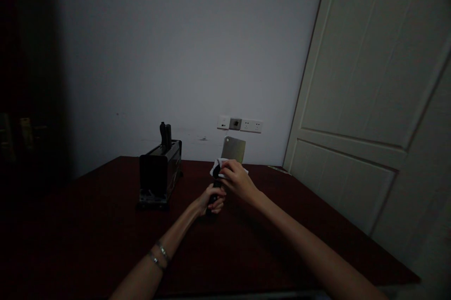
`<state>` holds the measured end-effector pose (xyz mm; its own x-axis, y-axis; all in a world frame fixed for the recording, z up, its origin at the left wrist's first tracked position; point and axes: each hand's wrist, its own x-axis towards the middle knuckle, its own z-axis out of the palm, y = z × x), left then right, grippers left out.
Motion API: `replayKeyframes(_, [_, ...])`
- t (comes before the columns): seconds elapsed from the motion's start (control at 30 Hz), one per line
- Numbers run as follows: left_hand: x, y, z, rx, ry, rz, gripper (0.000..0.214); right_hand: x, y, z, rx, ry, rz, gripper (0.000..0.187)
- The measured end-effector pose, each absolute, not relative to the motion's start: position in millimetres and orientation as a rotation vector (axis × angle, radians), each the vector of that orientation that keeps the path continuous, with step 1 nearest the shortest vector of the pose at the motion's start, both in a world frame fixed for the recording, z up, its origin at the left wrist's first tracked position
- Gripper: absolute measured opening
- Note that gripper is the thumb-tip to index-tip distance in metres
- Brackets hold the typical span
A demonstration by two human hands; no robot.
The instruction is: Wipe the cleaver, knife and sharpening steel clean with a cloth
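My left hand (pixel 212 200) is wrapped round the black handle of a cleaver (pixel 233 148), whose broad blade points up and away from me. A small hole shows near the blade's top corner. My right hand (pixel 238 178) is closed on a white cloth (pixel 215 166) with a dark patch, pressed against the lower part of the blade just above the handle. The cloth and my right fingers hide that part of the blade. Two bracelets circle my left forearm.
A black knife block (pixel 154 175) with dark knife handles (pixel 165 134) sticking up stands left on the dark red table (pixel 218 253). Wall sockets (pixel 251 125) sit behind the blade. A pale panelled door (pixel 352 102) borders the right side. A flat item (pixel 280 169) lies at the far right edge.
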<state>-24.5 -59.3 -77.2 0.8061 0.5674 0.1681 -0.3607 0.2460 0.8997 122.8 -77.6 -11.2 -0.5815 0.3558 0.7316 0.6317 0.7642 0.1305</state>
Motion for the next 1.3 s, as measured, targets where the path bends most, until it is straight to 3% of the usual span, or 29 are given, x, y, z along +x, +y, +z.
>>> replayKeyframes(0.23, [-26, -59, -76, 1.121, 0.168, 0.619, 0.011, 128, -77, 4, -0.579, -2.406, -0.396, 0.014])
replayKeyframes(0.6, [-25, -54, -78, 1.090, 0.182, 0.658, 0.028, 101, -65, -3, -0.640, -2.270, -0.493, 0.012])
replayKeyframes(0.83, [-28, -58, -75, 1.144, 0.128, 0.621, 0.012, 118, -71, 6, -0.639, -2.224, -0.589, 0.014])
replayKeyframes(1.0, [-28, -58, -75, 1.196, 0.129, 0.560, 0.026, 138, -81, 7, -0.673, -2.090, -0.541, 0.019])
replayKeyframes(1.17, [-28, -55, -77, 1.184, 0.132, 0.553, 0.050, 165, -89, -4, -0.806, -1.600, -0.385, 0.018])
replayKeyframes(1.3, [-29, -52, -78, 1.141, 0.090, 0.586, 0.053, 185, -78, -33, -0.943, -1.296, -0.170, 0.024])
